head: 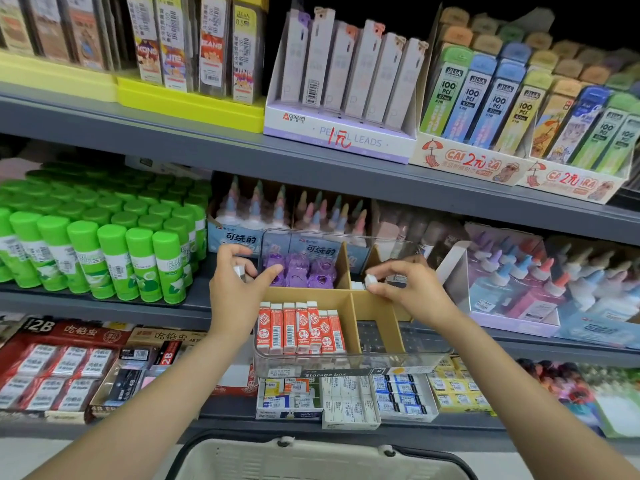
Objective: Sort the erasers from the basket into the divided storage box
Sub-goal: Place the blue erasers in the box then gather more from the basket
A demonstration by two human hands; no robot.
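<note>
A clear divided storage box [426, 356] with tan cardboard dividers sits on the middle shelf. Its front left compartment holds several red-sleeved erasers [299, 327] standing upright; purple erasers [299, 271] fill the back left one. My right hand [412, 289] pinches a small white eraser [370, 279] over the back right compartment, where another white eraser [357, 285] lies. My left hand [237, 289] is at the box's left edge with small white erasers [239, 271] held in its curled fingers. The cream basket [311, 460] is at the bottom edge, its inside hidden.
Green glue sticks [104, 251] stand left of the box, and glue bottles [540, 289] in a display tray stand to its right. Boxed erasers [346, 396] lie on the shelf below. Pencil lead boxes [346, 84] line the shelf above.
</note>
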